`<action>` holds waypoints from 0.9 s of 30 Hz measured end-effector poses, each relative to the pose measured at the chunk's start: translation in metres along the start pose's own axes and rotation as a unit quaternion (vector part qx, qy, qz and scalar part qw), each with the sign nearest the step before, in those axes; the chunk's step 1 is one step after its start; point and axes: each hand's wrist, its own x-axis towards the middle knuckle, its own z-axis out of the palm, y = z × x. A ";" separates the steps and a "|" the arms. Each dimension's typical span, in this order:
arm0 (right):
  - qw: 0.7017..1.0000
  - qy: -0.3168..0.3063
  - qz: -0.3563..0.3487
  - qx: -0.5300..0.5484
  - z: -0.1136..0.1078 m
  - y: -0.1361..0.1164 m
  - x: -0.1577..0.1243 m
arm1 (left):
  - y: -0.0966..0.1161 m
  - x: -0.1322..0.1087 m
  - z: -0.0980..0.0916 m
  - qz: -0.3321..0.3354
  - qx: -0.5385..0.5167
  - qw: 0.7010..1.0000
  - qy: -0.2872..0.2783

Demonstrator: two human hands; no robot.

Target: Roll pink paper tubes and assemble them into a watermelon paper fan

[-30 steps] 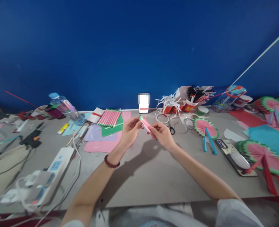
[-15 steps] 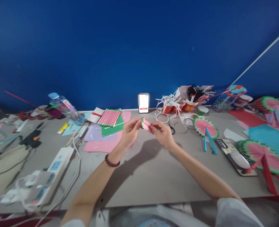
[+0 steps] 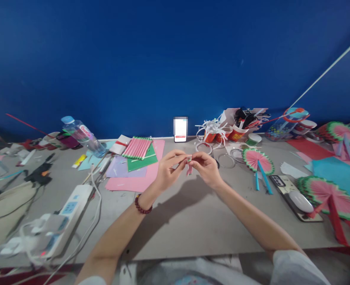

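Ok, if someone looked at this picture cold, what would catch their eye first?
First, the left hand and right hand, which meet above the middle of the grey table and pinch a small folded pink paper piece between their fingertips. After that, the deep blue wall behind fills the upper half, and the round pink-and-green pleated paper fans lie along the table's right side.

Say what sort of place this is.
Likely a paper-craft workbench: coloured paper sheets, finished pleated fans and a glue gun lie on the table; left hand and right hand pinch a pink strip.
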 end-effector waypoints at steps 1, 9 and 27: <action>1.000 0.002 -0.012 -0.004 0.000 0.000 0.000 | 0.000 0.000 0.000 0.013 0.006 1.000 -0.005; 0.991 0.046 -0.109 -0.057 -0.004 -0.001 -0.001 | 0.005 -0.002 -0.002 0.056 -0.005 0.998 -0.042; 0.972 -0.030 -0.153 -0.174 -0.012 0.007 0.004 | 0.013 0.000 0.000 0.009 0.021 0.998 0.052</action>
